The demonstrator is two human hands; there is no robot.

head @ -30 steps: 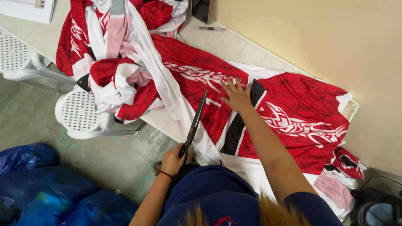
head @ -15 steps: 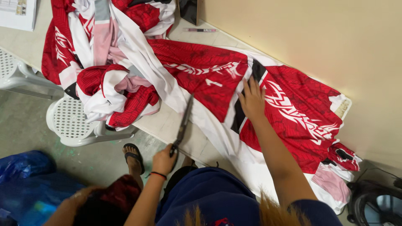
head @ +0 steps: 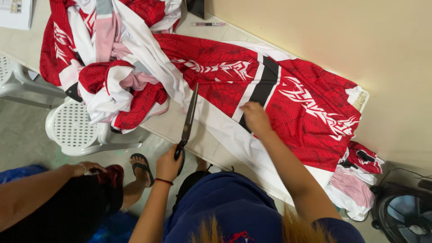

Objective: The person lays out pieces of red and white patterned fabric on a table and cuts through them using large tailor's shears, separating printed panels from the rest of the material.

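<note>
Left hand (head: 168, 163) grasps long scissors (head: 188, 120), blades pointing far along the white strip's edge, while right hand (head: 255, 118), released, presses flat on the red printed fabric (head: 310, 112) just right.

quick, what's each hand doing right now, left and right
Left hand: closed around the handles of the scissors, blades pointing up over the fabric.
Right hand: holding nothing, pressed palm down on the red and white printed fabric.
</note>
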